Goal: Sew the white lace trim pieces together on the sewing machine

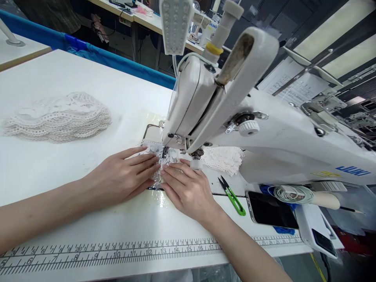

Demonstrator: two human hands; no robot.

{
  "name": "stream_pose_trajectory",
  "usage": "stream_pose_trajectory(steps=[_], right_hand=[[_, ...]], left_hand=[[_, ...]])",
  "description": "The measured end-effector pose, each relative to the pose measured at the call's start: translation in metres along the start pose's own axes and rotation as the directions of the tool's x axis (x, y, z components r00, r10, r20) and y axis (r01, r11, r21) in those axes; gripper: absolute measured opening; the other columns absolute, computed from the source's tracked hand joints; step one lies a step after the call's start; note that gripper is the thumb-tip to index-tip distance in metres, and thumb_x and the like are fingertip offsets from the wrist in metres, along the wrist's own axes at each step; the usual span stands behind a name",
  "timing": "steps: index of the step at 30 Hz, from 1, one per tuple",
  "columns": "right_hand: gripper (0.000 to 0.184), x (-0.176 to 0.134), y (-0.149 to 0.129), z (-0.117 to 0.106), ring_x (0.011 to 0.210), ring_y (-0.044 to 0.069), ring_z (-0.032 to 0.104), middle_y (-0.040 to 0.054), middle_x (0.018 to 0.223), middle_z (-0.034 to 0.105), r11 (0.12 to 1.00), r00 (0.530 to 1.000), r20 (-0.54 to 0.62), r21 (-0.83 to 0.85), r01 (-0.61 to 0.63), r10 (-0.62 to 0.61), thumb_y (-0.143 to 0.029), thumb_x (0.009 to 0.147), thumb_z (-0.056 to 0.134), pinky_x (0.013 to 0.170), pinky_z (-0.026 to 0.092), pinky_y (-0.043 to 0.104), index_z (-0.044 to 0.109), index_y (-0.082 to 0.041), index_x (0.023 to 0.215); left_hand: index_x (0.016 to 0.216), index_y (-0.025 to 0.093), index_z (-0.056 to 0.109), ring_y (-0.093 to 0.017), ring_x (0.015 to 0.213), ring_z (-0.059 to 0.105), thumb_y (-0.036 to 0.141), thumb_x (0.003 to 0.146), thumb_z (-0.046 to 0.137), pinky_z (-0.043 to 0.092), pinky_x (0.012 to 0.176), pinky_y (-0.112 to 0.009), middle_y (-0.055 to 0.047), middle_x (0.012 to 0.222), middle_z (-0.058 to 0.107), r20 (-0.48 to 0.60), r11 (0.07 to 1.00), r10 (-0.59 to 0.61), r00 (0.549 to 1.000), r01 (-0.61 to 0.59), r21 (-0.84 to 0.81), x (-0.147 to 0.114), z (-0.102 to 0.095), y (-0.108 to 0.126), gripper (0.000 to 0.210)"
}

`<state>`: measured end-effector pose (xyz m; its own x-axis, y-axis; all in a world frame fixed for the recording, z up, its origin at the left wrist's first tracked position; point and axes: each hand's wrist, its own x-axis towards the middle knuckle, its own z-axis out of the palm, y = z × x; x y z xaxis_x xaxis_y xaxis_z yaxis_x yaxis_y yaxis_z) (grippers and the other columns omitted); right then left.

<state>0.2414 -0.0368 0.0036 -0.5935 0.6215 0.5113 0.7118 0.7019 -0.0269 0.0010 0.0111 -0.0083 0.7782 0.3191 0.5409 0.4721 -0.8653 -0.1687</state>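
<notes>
A piece of white lace lies under the presser foot of a white sewing machine. My left hand rests flat on the lace's left side, fingers stretched out toward the needle. From the right, my right hand lies on the lace with its fingers extended, close to the left fingertips. Much of the lace is hidden beneath both hands. More white lace spreads on the machine bed behind the right hand. A pile of stacked lace pieces sits on the table to the left.
Green thread snips and a phone lie right of my right hand. A coil of cord and a white box-like device are farther right. A ruler strip runs along the table's front edge; blue cloth borders the back.
</notes>
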Motion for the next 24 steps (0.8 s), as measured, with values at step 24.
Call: stream_pose_trajectory(steps=[24], right_hand=[[0.019,0.003,0.01,0.001,0.087,0.018,0.075,0.005,0.104,0.082,0.998,0.999,0.007,0.036,-0.048,0.047,-0.022,0.103,0.062,0.093,0.057,0.037,0.081,-0.021,0.102]], left_hand=[[0.118,0.016,0.076,-0.021,0.109,0.077,0.02,0.105,0.055,0.061,0.105,-0.036,-0.006,0.119,0.081,-0.069,0.997,0.032,0.997,-0.037,-0.061,0.002,-0.002,0.002,0.025]])
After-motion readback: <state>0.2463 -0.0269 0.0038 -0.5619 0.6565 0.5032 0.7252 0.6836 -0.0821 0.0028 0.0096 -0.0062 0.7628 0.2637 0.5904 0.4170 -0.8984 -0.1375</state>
